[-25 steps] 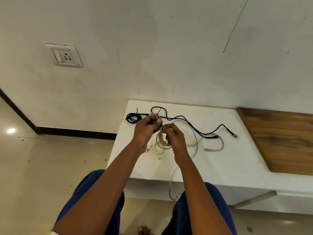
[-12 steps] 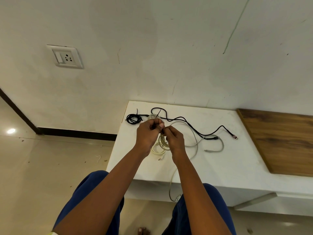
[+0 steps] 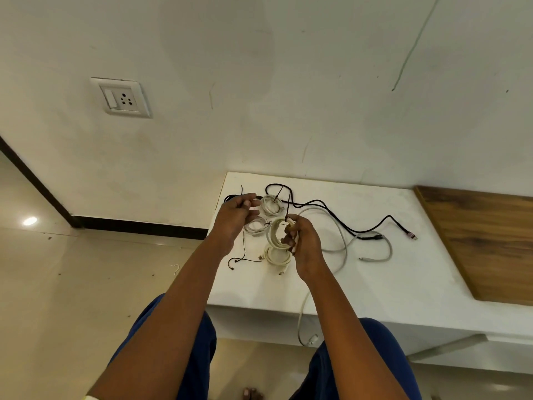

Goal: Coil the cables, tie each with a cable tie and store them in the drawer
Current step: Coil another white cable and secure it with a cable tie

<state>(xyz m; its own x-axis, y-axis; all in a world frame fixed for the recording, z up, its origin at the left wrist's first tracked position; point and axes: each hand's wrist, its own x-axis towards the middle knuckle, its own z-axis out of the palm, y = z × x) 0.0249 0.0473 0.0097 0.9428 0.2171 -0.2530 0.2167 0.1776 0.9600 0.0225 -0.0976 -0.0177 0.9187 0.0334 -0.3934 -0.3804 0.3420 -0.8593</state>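
My right hand (image 3: 302, 243) grips a coiled cream cable (image 3: 272, 233) just above the white tabletop (image 3: 360, 284); a thin black cable tie (image 3: 287, 219) sticks up from the coil at my fingertips. My left hand (image 3: 235, 217) hovers to the left of the coil with relaxed fingers and holds nothing. Three more pale coils lie below the hands: one at the back (image 3: 271, 204), one in the middle (image 3: 255, 226), one nearer me (image 3: 277, 256). A loose black tie (image 3: 242, 259) lies on the top at the left.
A long black cable (image 3: 331, 207) and a loose grey cable (image 3: 344, 246) sprawl to the right; the grey one hangs over the front edge. A small black coil (image 3: 229, 197) sits at the back left. A wooden panel (image 3: 476, 241) covers the right side.
My hands have parted: the left one let go and moved left, while the right one keeps the cream coil with the black tie and has come a little lower and nearer.
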